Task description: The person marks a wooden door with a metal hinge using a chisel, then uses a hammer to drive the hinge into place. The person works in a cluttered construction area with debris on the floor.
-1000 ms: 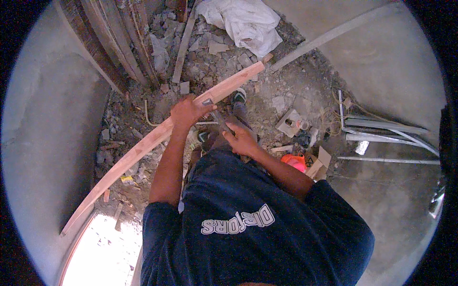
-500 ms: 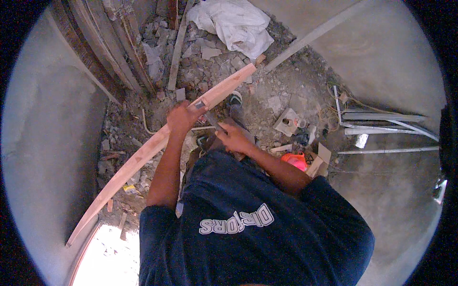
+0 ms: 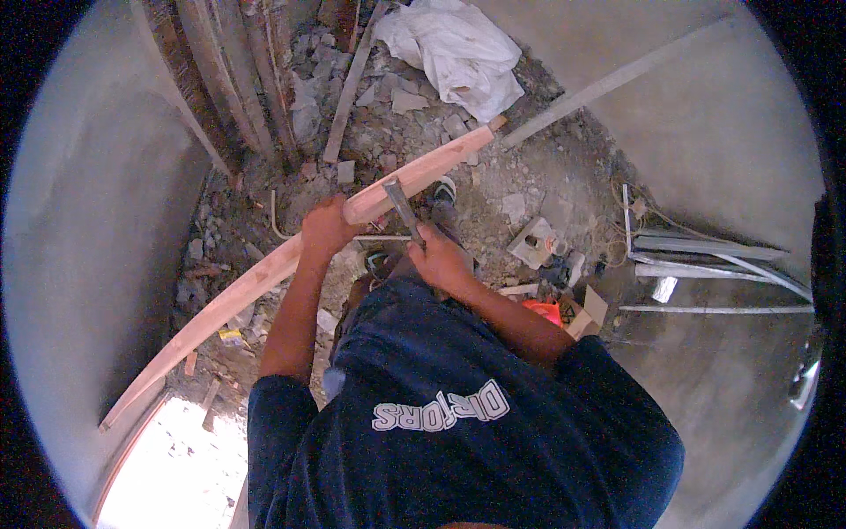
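A long reddish-brown wooden beam [image 3: 256, 286] runs diagonally from the lower left to the upper middle, its edges bent by the lens. My left hand [image 3: 328, 227] is closed round the beam near its middle. In my right hand [image 3: 439, 258] is a hammer [image 3: 404, 208] with a grey shaft. Its head end lies over the near edge of the beam, right of my left hand; whether it touches the wood I cannot tell. Below the beam, one of my shoes [image 3: 445, 189] shows on the rubble.
Broken rubble covers the floor. Tall planks [image 3: 220, 79] lean at the upper left. A white sack [image 3: 458, 57] lies at the far side, with a loose board [image 3: 617, 79] beside it. Metal strips [image 3: 705, 256], an open carton [image 3: 589, 313] and an orange-red object [image 3: 542, 310] are at the right.
The hammer's head end has moved away from my left hand, up and to the right along the beam. My left hand has shifted slightly down and left, still round the beam.
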Action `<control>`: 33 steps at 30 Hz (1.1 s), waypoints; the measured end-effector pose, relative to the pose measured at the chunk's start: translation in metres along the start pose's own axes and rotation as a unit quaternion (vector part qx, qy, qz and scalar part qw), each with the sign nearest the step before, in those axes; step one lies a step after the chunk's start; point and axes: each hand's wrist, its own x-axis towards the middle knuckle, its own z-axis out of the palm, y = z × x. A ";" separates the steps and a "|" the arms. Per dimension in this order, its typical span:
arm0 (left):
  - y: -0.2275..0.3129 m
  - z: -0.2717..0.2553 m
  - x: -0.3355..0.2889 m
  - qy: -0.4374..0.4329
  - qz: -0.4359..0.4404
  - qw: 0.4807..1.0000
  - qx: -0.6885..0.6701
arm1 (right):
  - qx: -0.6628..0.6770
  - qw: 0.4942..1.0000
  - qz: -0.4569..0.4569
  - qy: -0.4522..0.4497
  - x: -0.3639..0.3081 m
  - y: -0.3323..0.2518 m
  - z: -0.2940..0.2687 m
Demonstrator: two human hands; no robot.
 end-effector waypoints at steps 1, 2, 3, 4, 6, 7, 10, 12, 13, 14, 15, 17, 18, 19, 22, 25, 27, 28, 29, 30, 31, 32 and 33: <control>0.000 0.000 -0.001 0.003 0.009 1.000 0.000 | -0.009 0.999 0.035 -0.039 -0.001 -0.001 0.001; -0.007 0.002 0.000 -0.002 0.011 1.000 -0.001 | -0.016 0.995 0.067 -0.078 0.002 -0.011 -0.003; -0.018 0.007 0.000 -0.008 0.014 1.000 -0.003 | -0.025 0.988 0.101 -0.117 0.004 -0.019 -0.008; -0.029 0.010 0.000 -0.014 0.017 1.000 -0.005 | -0.018 0.987 0.094 -0.126 0.006 -0.025 -0.017; -0.037 -0.005 -0.008 -0.032 -0.008 0.999 0.000 | -0.007 0.986 0.090 -0.138 0.007 -0.027 -0.035; -0.040 -0.012 -0.013 -0.043 -0.020 0.999 0.002 | -0.009 0.986 0.096 -0.135 0.006 -0.024 -0.032; -0.051 -0.019 -0.025 -0.062 -0.049 0.997 0.014 | -0.002 0.981 0.117 -0.153 0.000 -0.023 -0.015; -0.054 -0.017 -0.025 -0.072 -0.072 0.995 0.018 | 0.026 0.969 0.133 -0.206 -0.003 -0.044 0.000; -0.055 -0.016 -0.026 -0.077 -0.083 0.993 0.020 | 0.047 0.975 0.131 -0.171 -0.005 -0.043 0.000; -0.054 -0.016 -0.027 -0.064 -0.075 0.995 0.015 | 0.065 0.981 0.128 -0.132 -0.004 -0.035 -0.002; -0.054 -0.016 -0.028 -0.050 -0.067 0.996 0.011 | 0.083 0.984 0.124 -0.093 -0.002 -0.031 -0.001; -0.055 -0.014 -0.032 -0.038 -0.059 0.997 0.016 | 0.060 0.986 0.128 -0.084 -0.005 -0.026 0.011; -0.055 -0.011 -0.028 -0.039 -0.056 0.997 0.021 | 0.045 0.987 0.133 -0.080 -0.009 -0.019 0.018; -0.056 -0.007 -0.026 -0.041 -0.054 0.997 0.026 | 0.045 0.993 0.095 -0.056 -0.014 -0.011 0.028; -0.056 -0.008 -0.025 -0.025 -0.027 0.999 -0.001 | 0.046 0.999 0.005 0.009 -0.014 0.008 0.051; -0.048 -0.022 -0.031 -0.036 -0.027 0.999 -0.006 | 0.094 0.994 0.041 -0.023 -0.012 0.007 0.046; -0.047 -0.025 -0.032 -0.039 -0.029 0.998 -0.036 | 0.204 0.965 0.118 -0.114 -0.008 0.004 0.035; -0.047 -0.025 -0.034 -0.042 -0.029 0.997 -0.051 | 0.238 0.957 0.153 -0.069 -0.007 0.003 0.030; -0.048 -0.016 -0.034 0.025 0.012 1.000 -0.008 | 0.271 0.945 0.182 -0.027 -0.006 0.003 0.026; -0.050 0.002 -0.032 0.090 0.046 0.994 0.038 | 0.287 0.936 0.202 -0.009 -0.002 0.002 0.019; -0.048 0.016 -0.030 0.152 0.081 0.982 0.084 | 0.302 0.927 0.224 0.013 0.000 0.003 0.011; -0.037 0.021 -0.029 0.156 0.097 0.978 0.102 | 0.301 0.923 0.240 0.015 0.002 0.004 -0.001; -0.017 0.025 -0.025 0.159 0.117 0.973 0.118 | 0.299 0.919 0.258 0.019 0.003 0.006 -0.013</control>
